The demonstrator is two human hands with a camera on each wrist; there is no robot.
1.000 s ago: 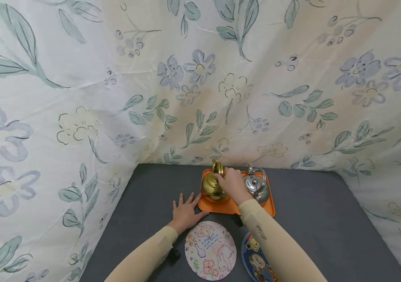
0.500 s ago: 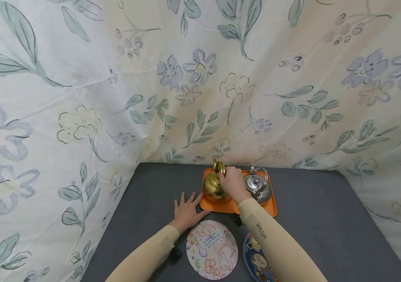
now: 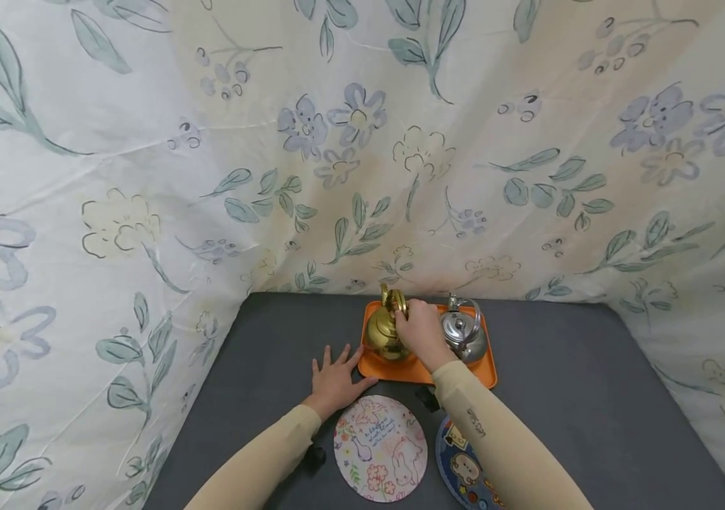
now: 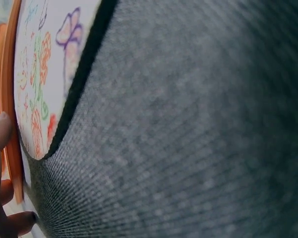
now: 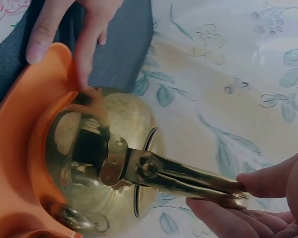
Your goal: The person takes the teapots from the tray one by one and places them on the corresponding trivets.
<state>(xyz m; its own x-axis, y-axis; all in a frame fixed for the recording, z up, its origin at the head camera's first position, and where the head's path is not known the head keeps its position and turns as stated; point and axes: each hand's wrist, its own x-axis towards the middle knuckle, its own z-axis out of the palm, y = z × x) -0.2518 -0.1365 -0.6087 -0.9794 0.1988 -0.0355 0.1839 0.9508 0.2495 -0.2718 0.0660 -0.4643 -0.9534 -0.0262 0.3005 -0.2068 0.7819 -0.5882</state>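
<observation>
A gold kettle (image 3: 383, 337) stands on the left part of an orange tray (image 3: 394, 371). My right hand (image 3: 424, 333) grips the kettle's arched handle (image 5: 188, 181), thumb on one side and fingers on the other in the right wrist view. To its right on the same tray is a silver kettle (image 3: 458, 329), partly hidden behind the right hand. My left hand (image 3: 333, 382) lies with fingers spread at the tray's near left corner, fingertips at the rim. In the left wrist view, the left hand's fingers (image 4: 2, 131) show beside the tray's edge.
A round white mat (image 3: 380, 449) with pink drawings lies in front of the tray. A round blue mat (image 3: 464, 464) is partly hidden under the right forearm. The dark grey table (image 3: 566, 382) meets a floral cloth (image 3: 426, 212) at the back and sides.
The right hand's fingers have shifted slightly on the gold kettle's handle. The head view has moved a little; the left hand and the kettles stay in place.
</observation>
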